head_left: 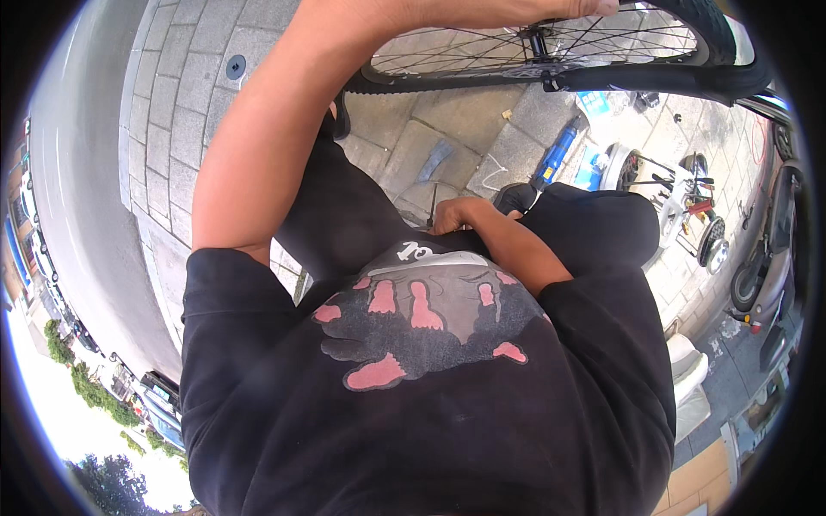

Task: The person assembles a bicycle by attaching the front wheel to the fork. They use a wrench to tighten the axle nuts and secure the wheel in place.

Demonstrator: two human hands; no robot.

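Observation:
A spoked bicycle wheel [538,45] with a black tyre [447,84] stretches across the top of the view, and a thick black fork leg [662,80] runs beside its hub. My left arm reaches up to it. My left hand [525,9] lies over the wheel at the top edge, mostly cut off, one fingertip showing near the spokes. Low in front of my lap, my right hand [458,215] is closed with curled fingers. A thin dark rod [433,199] shows beside it; whether the hand grips this is hidden.
On the paving to the right lie a blue cylinder [559,153] with a black end and blue-and-white packets [590,168]. Beyond them several hand tools [688,193] rest on a white stand. A parked scooter [770,249] stands at far right. A road [95,189] runs along the left.

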